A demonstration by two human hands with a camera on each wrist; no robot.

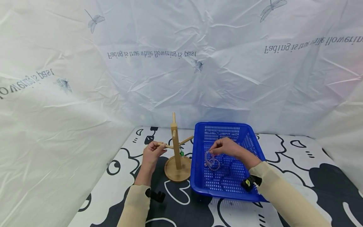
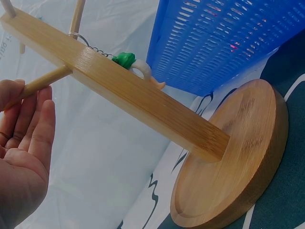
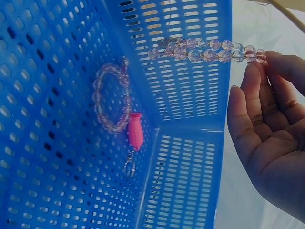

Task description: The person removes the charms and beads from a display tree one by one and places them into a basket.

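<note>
My left hand (image 1: 153, 153) pinches the end of one peg on a wooden stand (image 1: 176, 148), which has a round base and several pegs. Seen from the left wrist, thumb and fingers of the left hand (image 2: 28, 148) meet at that peg's tip. A keychain with a green piece (image 2: 125, 60) hangs by its ring from another peg. Above the blue basket (image 1: 199, 186), my right hand (image 1: 227, 147) pinches a bracelet of clear pinkish beads (image 3: 209, 56). Inside the basket lie a second beaded bracelet (image 3: 97, 98) and a pink vase-shaped keychain (image 3: 136, 131).
The stand's round base (image 1: 170, 175) is close to the basket's left side. A black-and-white patterned cloth (image 1: 292, 157) covers the table. White printed sheeting (image 1: 175, 85) rises behind and at both sides.
</note>
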